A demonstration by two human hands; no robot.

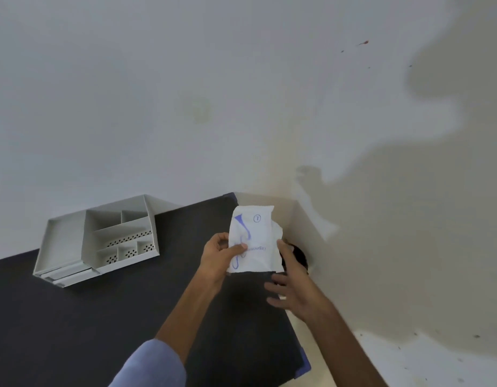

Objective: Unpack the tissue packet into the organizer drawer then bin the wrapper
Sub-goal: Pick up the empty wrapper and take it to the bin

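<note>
A white tissue packet (254,236) with blue print is held upright above the right end of the dark table. My left hand (218,254) pinches its left edge between thumb and fingers. My right hand (290,286) touches the packet's right edge with the thumb while its other fingers spread below. The white organizer (99,241) stands at the table's back left, with several compartments on top and a drawer part at its left side. A dark round object (299,256), possibly a bin, shows behind my right hand, mostly hidden.
The dark table (102,325) ends at its right edge near my right forearm. A pale wall fills the background, with pale floor at the lower right. My shadow falls on the wall to the right.
</note>
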